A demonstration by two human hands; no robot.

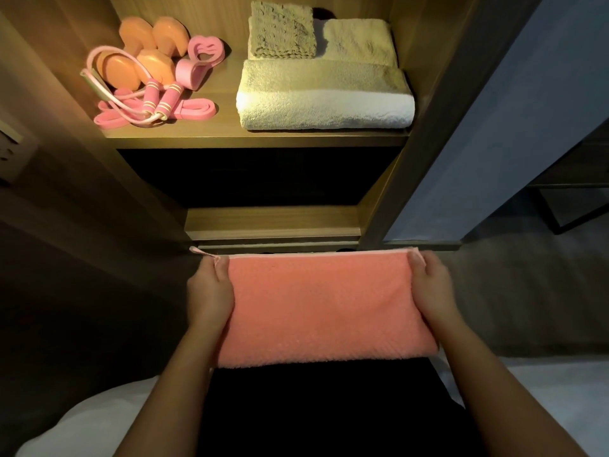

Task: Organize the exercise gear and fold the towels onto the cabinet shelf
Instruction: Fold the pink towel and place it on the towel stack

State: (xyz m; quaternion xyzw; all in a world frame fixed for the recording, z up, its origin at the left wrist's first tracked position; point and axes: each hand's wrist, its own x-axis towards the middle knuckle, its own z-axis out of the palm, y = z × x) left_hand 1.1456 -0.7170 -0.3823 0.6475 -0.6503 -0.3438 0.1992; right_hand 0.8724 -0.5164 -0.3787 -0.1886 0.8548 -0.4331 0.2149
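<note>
Wide shot first: the wooden cabinet fills the top of the view, its lit shelf already loaded. Down in front, well below that shelf, is the towel. It is coral pink with a nubby weave, folded into a long flat rectangle and stretched level, with a pale trim along the far edge and a small loop poking out at the far left corner. Whether it rests on the dark lap beneath its near edge, I cannot tell. The left grip is clamped on the towel's left end, thumb on top and fingers tucked under; the right grip pinches the right end the same way, thumb up near the far corner. Back up on the shelf, the right half carries a thick white towel, folded and lying along the front edge. Behind it sit two smaller folded ones side by side, a ribbed beige towel on the left and a cream towel on the right. The left half holds the gear, bunched close: orange dumbbells at the back, a flat pink band at the front, a rope with striped pink handles lying over the band, and a pink looped puller just right of the dumbbells.
</note>
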